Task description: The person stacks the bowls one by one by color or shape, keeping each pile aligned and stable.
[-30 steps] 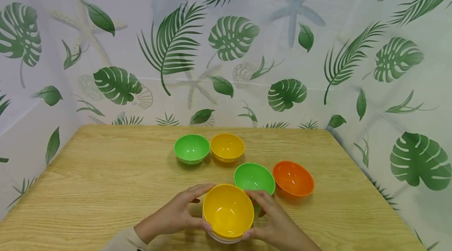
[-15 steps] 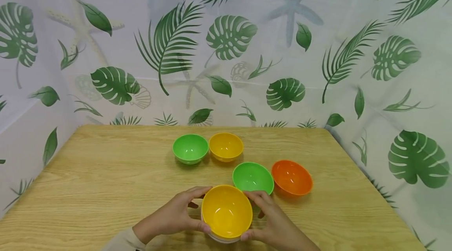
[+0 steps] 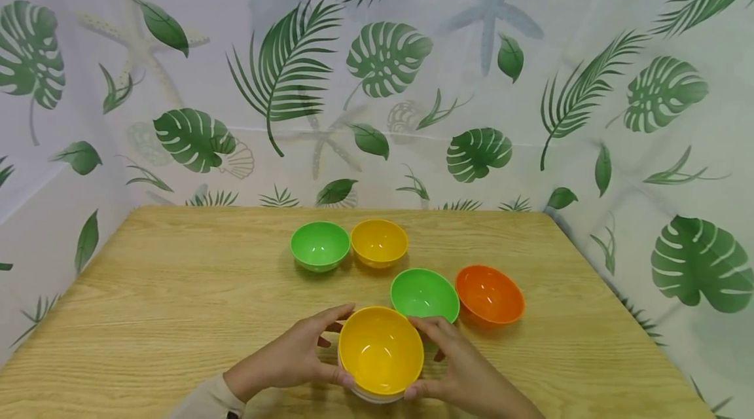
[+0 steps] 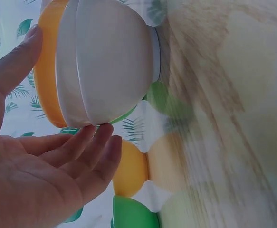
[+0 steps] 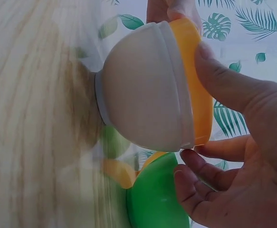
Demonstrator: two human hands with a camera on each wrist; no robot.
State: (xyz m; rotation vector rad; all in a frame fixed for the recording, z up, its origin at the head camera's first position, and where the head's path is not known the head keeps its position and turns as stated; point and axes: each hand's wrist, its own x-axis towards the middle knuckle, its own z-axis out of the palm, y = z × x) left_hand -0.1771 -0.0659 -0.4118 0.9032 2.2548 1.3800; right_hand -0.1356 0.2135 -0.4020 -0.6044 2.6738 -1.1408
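A yellow bowl (image 3: 381,350) sits on top, nested in two whitish bowls; the lower white bowl (image 4: 117,61) has its foot at the table, and the rim band of the upper pale bowl (image 4: 69,66) shows between. My left hand (image 3: 297,353) holds the stack from the left, thumb against the yellow wall and fingertips by the white rims. From the right, my right hand (image 3: 456,366) grips it likewise, its thumb (image 5: 224,85) on the yellow bowl. Just behind the stack lies a green bowl (image 3: 424,294), its front edge partly hidden.
An orange bowl (image 3: 489,294) leans tilted beside the near green bowl. Farther back, another green bowl (image 3: 320,247) and a second yellow bowl (image 3: 379,244) stand side by side on the wooden table (image 3: 194,275). A leaf-printed cloth (image 3: 294,170) hangs behind the table.
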